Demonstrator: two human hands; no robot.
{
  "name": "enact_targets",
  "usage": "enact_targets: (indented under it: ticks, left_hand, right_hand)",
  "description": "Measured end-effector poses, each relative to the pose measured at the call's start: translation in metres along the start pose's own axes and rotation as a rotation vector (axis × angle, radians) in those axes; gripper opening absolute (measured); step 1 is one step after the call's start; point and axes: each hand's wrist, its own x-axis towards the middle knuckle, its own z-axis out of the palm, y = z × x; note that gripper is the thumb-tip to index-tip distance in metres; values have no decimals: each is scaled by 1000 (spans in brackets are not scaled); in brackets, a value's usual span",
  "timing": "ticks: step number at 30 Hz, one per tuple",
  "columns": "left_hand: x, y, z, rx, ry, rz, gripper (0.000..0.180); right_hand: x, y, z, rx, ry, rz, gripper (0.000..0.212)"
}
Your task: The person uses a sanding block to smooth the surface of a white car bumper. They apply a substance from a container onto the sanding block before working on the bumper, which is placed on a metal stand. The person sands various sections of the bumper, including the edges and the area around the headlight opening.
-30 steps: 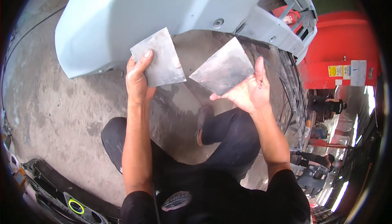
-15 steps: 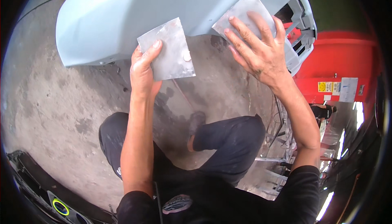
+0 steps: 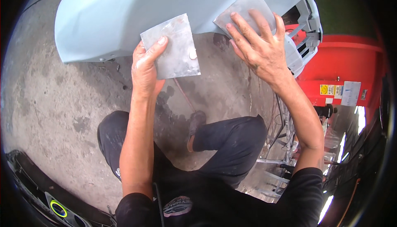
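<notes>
Head view: stained concrete floor (image 3: 58, 90) spreads toward 9 o'clock; a pale blue-grey car bumper (image 3: 120, 16) spans 11 to 1, a red vehicle body (image 3: 337, 63) stands between 2 and 3, and a metal frame (image 3: 288, 138) at 4. At 11 o'clock the left hand (image 3: 143, 67) grips a flat grey plate (image 3: 175, 47), thumb on top, beside a white dab (image 3: 192, 53). At 1, the right hand (image 3: 264, 55) holds a second plate (image 3: 249, 0) under spread fingers, overlapping the bumper; contact is unclear. The bumper's top is cut off.
</notes>
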Motion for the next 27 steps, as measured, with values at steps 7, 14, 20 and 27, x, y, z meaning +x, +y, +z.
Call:
enact_targets:
  ticks: [7,14,20,27]
  left_hand:
    - [0,0,0,-60,8,-1,44]
    - [-1,0,2,-37,11,-18,46]
    - [-1,-1,-1,-15,-9,-3,48]
    - [-4,4,5,-37,29,-8,43]
  right_hand:
    - [4,-9,-19,-11,-78,17,35]
    - [5,-7,-9,38,26,22,35]
    - [1,-2,-1,-2,11,4,35]
    - [0,-2,-15,51,-28,21,38]
